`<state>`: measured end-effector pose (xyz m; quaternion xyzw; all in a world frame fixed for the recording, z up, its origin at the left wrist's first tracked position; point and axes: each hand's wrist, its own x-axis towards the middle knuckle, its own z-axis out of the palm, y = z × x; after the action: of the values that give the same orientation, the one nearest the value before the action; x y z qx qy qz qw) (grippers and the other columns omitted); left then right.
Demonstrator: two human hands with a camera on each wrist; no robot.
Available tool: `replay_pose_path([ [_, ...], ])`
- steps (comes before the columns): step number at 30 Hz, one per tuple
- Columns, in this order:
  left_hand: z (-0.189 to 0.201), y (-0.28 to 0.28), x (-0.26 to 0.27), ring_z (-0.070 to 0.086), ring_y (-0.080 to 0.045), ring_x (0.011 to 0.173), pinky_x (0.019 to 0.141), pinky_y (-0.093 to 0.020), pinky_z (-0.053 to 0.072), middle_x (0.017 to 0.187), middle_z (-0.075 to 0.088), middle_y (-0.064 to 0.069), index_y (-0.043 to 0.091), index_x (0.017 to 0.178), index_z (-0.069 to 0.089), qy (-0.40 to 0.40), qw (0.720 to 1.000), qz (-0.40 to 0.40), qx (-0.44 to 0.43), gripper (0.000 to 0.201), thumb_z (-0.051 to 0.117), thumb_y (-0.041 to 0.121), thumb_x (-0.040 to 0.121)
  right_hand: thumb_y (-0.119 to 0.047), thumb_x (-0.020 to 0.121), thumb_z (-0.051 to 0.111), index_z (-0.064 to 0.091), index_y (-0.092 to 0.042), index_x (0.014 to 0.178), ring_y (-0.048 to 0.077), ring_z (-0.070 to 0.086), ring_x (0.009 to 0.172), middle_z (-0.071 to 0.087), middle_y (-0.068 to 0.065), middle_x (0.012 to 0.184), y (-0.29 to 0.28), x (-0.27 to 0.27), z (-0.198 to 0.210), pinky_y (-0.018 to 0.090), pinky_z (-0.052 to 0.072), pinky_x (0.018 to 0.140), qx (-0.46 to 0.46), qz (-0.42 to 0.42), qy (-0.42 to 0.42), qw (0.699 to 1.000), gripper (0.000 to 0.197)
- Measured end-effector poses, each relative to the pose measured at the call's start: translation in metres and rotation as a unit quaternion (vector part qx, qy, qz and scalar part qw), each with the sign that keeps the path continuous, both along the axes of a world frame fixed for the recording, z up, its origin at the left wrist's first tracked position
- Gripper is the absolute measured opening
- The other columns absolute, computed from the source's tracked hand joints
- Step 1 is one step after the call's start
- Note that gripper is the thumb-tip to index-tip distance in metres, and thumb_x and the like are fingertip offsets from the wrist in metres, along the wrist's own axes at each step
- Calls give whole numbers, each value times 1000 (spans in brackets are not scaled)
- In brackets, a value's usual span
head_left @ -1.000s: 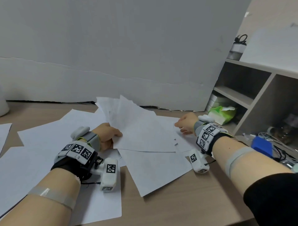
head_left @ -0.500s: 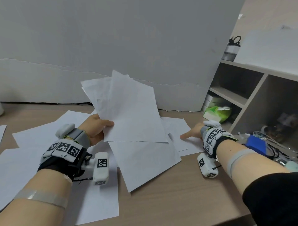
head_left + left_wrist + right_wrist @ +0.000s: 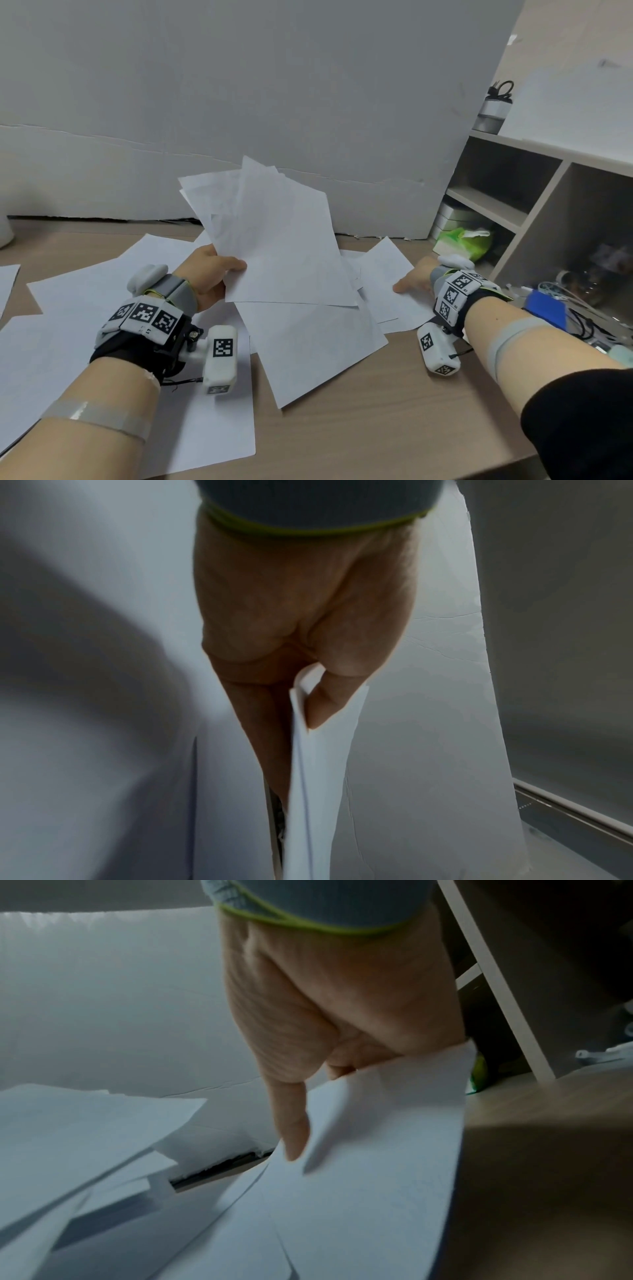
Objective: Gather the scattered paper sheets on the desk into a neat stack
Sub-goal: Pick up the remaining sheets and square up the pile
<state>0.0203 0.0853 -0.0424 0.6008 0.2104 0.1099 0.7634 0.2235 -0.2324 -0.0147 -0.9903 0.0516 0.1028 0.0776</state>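
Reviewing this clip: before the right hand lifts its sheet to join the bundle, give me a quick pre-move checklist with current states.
1. Left hand grip on held bundle: ok, thumb pinches it.
2. Bundle edges aligned: not ok, fanned.
3. Right hand on the right sheet: ok, thumb on top, edge lifted over the fingers.
4. Only one sheet taken: cannot tell.
5. Loose sheets left on the desk: not ok, several remain.

My left hand [image 3: 209,274] now holds the fanned bundle of sheets [image 3: 274,240] up off the desk [image 3: 376,428], tilted toward the wall (a second ago it lay low over the loose pages). My right hand [image 3: 416,279] has slid right, onto the far sheet [image 3: 387,284] near the shelf unit [image 3: 534,212].
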Motion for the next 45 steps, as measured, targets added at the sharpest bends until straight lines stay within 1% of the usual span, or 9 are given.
replay_pose_path([
  [8, -13, -1, 2, 63, -46, 108, 95, -57, 50, 119, 65, -26, -5, 126, 57, 75, 997, 7, 23, 40, 51, -18, 89, -64, 59, 84, 54, -10, 121, 30, 55, 112, 58, 8, 119, 8, -8, -4, 41, 45, 102, 16, 42, 41, 998, 88],
  [18, -18, 1, 7, 63, -48, 108, 98, -63, 48, 117, 66, -27, -4, 121, 59, 109, 993, -3, 37, 36, 53, -16, 87, -69, 17, 83, 68, -17, 104, 28, 66, 96, 72, 2, 99, 27, -5, -14, 40, 50, 96, 5, 72, 55, 996, 103],
  [22, -15, 0, 7, 62, -48, 111, 101, -61, 47, 121, 65, -27, -6, 124, 58, 102, 994, -5, 32, 37, 52, -17, 88, -48, 61, 89, 66, -7, 114, 31, 65, 101, 70, 7, 107, 24, -7, -3, 42, 51, 98, 45, 55, 20, 997, 71],
  [25, -11, -3, 6, 61, -48, 114, 102, -60, 46, 123, 63, -28, -8, 126, 56, 94, 995, -5, 25, 39, 50, -18, 89, -31, 76, 83, 62, 0, 117, 32, 65, 100, 68, 12, 111, 16, -8, 8, 43, 55, 90, 88, 47, -10, 995, 55],
  [28, -8, -6, 5, 60, -49, 114, 101, -59, 47, 122, 63, -28, -8, 126, 56, 84, 996, -11, 22, 38, 50, -18, 89, -28, 82, 78, 59, 0, 122, 29, 57, 88, 63, 16, 112, 4, -13, 28, 30, 50, 68, 156, 45, -56, 985, 52],
  [32, -1, -11, 2, 63, -46, 107, 97, -55, 49, 118, 65, -27, -8, 122, 57, 69, 997, -22, 17, 35, 49, -19, 89, -37, 90, 61, 63, -3, 112, 32, 62, 88, 65, 14, 101, -5, -27, 61, 34, 52, 78, 199, 8, -156, 967, 41],
  [36, 2, -16, -1, 62, -41, 96, 93, -51, 50, 112, 65, -25, -7, 118, 58, 54, 998, -31, 11, 34, 48, -21, 89, -32, 97, 47, 62, -7, 89, 29, 50, 66, 57, 13, 79, -7, -47, 94, 28, 27, 54, 232, 9, -260, 937, 30],
  [39, 2, -17, -2, 63, -39, 90, 84, -48, 53, 106, 66, -24, -7, 113, 59, 50, 998, -38, 5, 32, 47, -22, 88, -33, 97, 45, 52, -10, 71, 31, 47, 69, 52, 14, 74, -4, -51, 110, 32, 26, 55, 252, 28, -332, 909, 36],
  [45, 1, -22, -3, 64, -37, 83, 72, -42, 52, 97, 67, -22, -7, 100, 60, 51, 997, -50, -15, 24, 45, -22, 89, -39, 103, 43, 51, -13, 74, 24, 45, 70, 50, 3, 71, 23, -66, 143, 31, 29, 63, 353, 85, -424, 830, 39],
])
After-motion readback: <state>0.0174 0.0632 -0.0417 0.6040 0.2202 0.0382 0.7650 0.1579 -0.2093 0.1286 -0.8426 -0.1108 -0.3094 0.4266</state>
